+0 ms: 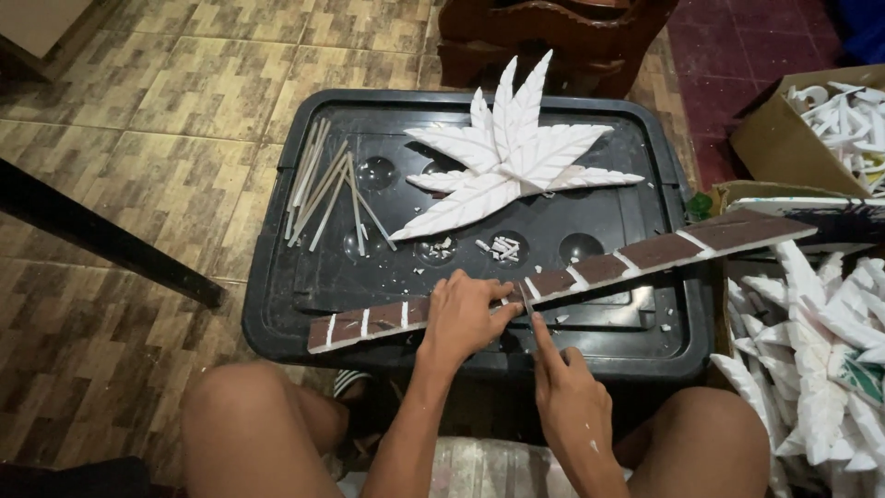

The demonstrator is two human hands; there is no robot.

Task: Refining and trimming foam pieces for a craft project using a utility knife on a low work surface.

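Left hand (pixel 464 314) lying palm down, fingers (pixel 490 293) curling forward and pressing flat, thumb pointing right. Left forearm rising from lower centre, angling up. Right hand (pixel 567 392) sitting lower, index finger (pixel 542 339) stretching up toward left hand, other fingers folding in. Right forearm entering from bottom edge. Bare knees spreading at both sides.

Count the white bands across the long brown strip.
7 show clearly on the brown strip: three left of the left hand, at the near end, and four to its right, spaced toward the far end. The left hand may hide more.
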